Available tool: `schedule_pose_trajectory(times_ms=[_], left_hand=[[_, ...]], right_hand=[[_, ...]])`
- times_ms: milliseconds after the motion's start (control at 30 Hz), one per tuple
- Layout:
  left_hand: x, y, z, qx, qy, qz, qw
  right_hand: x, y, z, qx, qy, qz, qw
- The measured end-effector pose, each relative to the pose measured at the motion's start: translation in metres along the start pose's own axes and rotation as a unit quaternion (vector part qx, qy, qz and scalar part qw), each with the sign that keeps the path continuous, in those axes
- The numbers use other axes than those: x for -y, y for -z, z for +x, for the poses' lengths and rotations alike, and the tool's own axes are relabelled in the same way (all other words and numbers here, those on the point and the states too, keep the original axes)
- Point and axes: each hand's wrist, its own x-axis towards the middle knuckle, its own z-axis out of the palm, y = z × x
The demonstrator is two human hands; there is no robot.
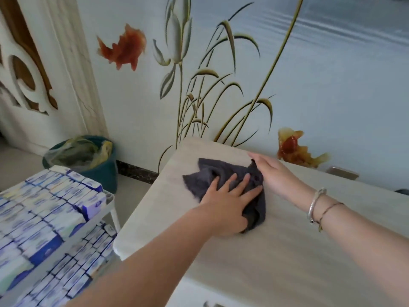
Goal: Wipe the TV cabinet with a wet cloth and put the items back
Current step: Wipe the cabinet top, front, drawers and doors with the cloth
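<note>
A dark grey cloth lies crumpled on the pale marbled top of the TV cabinet, near its left end. My left hand presses flat on the cloth's near side, fingers spread across it. My right hand rests on the cloth's right edge, palm down, thumb toward the wall; whether it pinches the fabric is not visible. A silver bangle and a thin cord bracelet sit on the right wrist.
A white rack stacked with several blue-and-white boxes stands left of the cabinet. A dark green bin with plastic bags sits on the floor behind it. A painted wall with fish and reeds backs the cabinet. A small grey object lies at the back right.
</note>
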Motion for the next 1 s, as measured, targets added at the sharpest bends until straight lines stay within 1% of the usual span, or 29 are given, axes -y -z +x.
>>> schedule_pose_trajectory(times_ms=[67, 133, 167, 233, 267, 333, 367, 433, 467, 500, 567, 633, 667, 700, 767, 833, 867, 900, 933, 1000], left_hand=[[0.007, 0.003, 0.009, -0.016, 0.007, -0.024, 1.000], [0.009, 0.007, 0.018, -0.038, 0.027, -0.086, 0.995], [0.009, 0.010, 0.021, -0.041, 0.035, -0.137, 0.989], [0.012, 0.018, 0.018, -0.046, 0.026, -0.263, 0.963], [0.018, 0.022, 0.012, -0.055, 0.017, -0.297, 0.953], [0.035, 0.031, -0.001, -0.082, 0.025, -0.277, 0.957], [0.046, 0.034, -0.005, -0.094, 0.048, -0.261, 0.960], [0.069, 0.035, -0.012, -0.126, 0.118, -0.227, 0.958], [0.079, 0.031, -0.013, -0.147, 0.157, -0.193, 0.957], [0.086, 0.026, -0.014, -0.158, 0.194, -0.155, 0.956], [0.097, 0.012, -0.016, -0.144, 0.242, -0.117, 0.952], [0.102, 0.002, -0.016, -0.144, 0.244, -0.120, 0.951], [0.104, 0.001, -0.015, -0.151, 0.239, -0.127, 0.951], [0.107, 0.001, -0.014, -0.157, 0.235, -0.138, 0.949], [0.107, 0.002, -0.016, -0.167, 0.237, -0.163, 0.943], [0.108, 0.001, -0.017, -0.195, 0.229, -0.194, 0.934], [0.109, 0.001, -0.018, -0.213, 0.224, -0.218, 0.926], [0.110, 0.000, -0.017, -0.236, 0.217, -0.246, 0.915], [0.111, 0.001, -0.016, -0.261, 0.210, -0.274, 0.901], [0.111, 0.003, -0.016, -0.307, 0.201, -0.322, 0.873]], right_hand=[[-0.019, 0.014, -0.009, -0.018, -0.018, 0.014, 1.000], [-0.027, 0.020, -0.019, -0.021, -0.022, 0.019, 0.999], [-0.027, 0.019, -0.025, -0.015, -0.021, 0.018, 1.000], [-0.019, 0.010, -0.033, 0.002, -0.013, 0.013, 1.000], [-0.013, 0.003, -0.034, 0.009, -0.008, 0.005, 1.000], [0.000, -0.017, -0.030, 0.015, -0.003, -0.044, 0.999], [0.005, -0.029, -0.024, 0.013, -0.018, -0.083, 0.996], [0.016, -0.053, -0.010, -0.005, -0.064, -0.167, 0.984], [0.020, -0.064, -0.002, -0.021, -0.079, -0.204, 0.976], [0.024, -0.075, 0.005, -0.035, -0.077, -0.240, 0.967], [0.032, -0.095, 0.019, -0.052, -0.038, -0.291, 0.954], [0.026, -0.095, 0.039, -0.056, 0.008, -0.294, 0.954], [0.018, -0.086, 0.048, -0.059, 0.015, -0.294, 0.954], [0.005, -0.073, 0.057, -0.063, 0.004, -0.300, 0.952], [-0.022, -0.046, 0.070, -0.072, -0.058, -0.329, 0.940], [-0.033, -0.037, 0.083, -0.110, -0.114, -0.342, 0.926], [-0.029, -0.043, 0.088, -0.125, -0.106, -0.345, 0.924], [-0.019, -0.055, 0.092, -0.133, -0.068, -0.341, 0.928], [-0.005, -0.070, 0.091, -0.132, -0.010, -0.329, 0.935], [0.026, -0.101, 0.069, -0.092, 0.121, -0.309, 0.939]])
